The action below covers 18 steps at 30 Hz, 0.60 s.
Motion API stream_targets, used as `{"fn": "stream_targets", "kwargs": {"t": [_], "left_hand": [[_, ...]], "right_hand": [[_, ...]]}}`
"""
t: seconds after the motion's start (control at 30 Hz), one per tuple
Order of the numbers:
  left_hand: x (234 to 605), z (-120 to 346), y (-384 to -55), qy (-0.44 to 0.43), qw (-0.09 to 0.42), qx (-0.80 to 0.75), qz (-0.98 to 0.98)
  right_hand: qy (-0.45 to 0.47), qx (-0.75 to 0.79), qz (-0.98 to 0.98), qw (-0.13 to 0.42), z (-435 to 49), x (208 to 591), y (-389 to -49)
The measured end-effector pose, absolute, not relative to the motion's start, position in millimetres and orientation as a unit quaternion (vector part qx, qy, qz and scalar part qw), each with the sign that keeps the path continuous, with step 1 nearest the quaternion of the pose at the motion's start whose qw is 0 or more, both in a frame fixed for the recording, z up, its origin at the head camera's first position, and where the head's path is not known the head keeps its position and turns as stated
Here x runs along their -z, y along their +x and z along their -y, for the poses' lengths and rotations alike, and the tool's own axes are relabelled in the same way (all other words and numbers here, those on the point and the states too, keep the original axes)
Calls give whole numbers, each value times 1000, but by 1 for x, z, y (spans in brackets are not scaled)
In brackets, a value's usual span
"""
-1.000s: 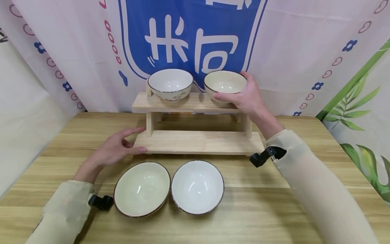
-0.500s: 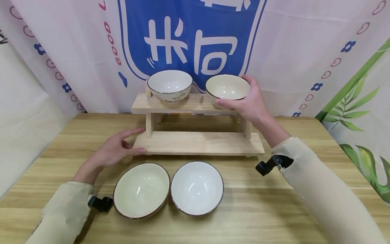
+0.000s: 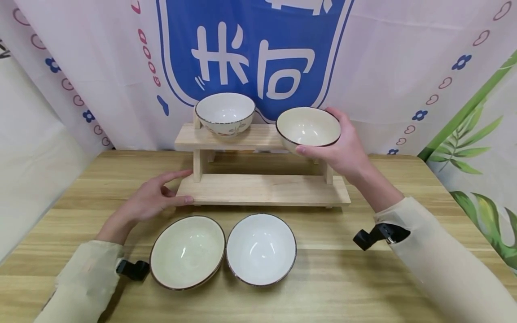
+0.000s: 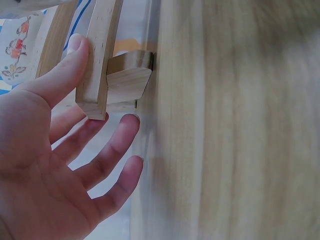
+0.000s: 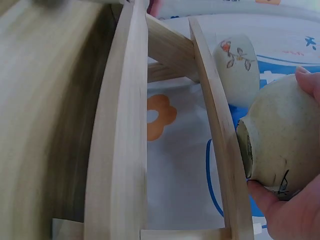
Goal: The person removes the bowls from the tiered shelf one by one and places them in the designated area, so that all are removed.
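Observation:
My right hand (image 3: 349,154) grips a cream bowl (image 3: 308,128) with a dark rim, thumb on its near side and fingers behind. In the right wrist view the bowl's foot (image 5: 244,148) is close to the upper board's edge; I cannot tell if they touch. My left hand (image 3: 151,197) holds the left end of the lower board of a two-tier wooden stand (image 3: 262,188). In the left wrist view the board lies between the thumb (image 4: 75,62) and the first fingers, with the other fingers loosely bent. A white bowl (image 3: 225,115) with a painted outside stands on the upper tier's left.
On the table (image 3: 343,269), in front of the stand, a wide cream bowl (image 3: 187,253) sits against a white bowl (image 3: 261,249). A printed cloth (image 3: 387,67) hangs close behind the stand. Black wrist cameras (image 3: 381,235) stick out from both sleeves.
My right hand has brought the cream bowl off the upper tier's right side, toward me and slightly right. The left hand has stayed on the stand; the other bowls have not moved.

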<state>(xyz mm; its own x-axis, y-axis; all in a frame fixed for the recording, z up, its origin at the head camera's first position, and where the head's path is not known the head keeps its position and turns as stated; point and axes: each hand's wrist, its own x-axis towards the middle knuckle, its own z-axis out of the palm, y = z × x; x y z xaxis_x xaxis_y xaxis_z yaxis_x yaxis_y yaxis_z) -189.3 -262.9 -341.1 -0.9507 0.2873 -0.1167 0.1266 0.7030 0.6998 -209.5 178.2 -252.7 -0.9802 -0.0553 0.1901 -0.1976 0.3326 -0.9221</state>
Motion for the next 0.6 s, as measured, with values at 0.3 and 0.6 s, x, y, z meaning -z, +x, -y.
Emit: {"fn": "stream_targets", "kwargs": {"t": [0.3, 0.6], "left_hand": [[341, 263, -189, 111, 111, -375, -913], [339, 263, -189, 104, 115, -377, -913]], "right_hand": [[101, -560, 821, 37, -191, 259, -181], [134, -573, 808, 21, -203, 268, -154]]}}
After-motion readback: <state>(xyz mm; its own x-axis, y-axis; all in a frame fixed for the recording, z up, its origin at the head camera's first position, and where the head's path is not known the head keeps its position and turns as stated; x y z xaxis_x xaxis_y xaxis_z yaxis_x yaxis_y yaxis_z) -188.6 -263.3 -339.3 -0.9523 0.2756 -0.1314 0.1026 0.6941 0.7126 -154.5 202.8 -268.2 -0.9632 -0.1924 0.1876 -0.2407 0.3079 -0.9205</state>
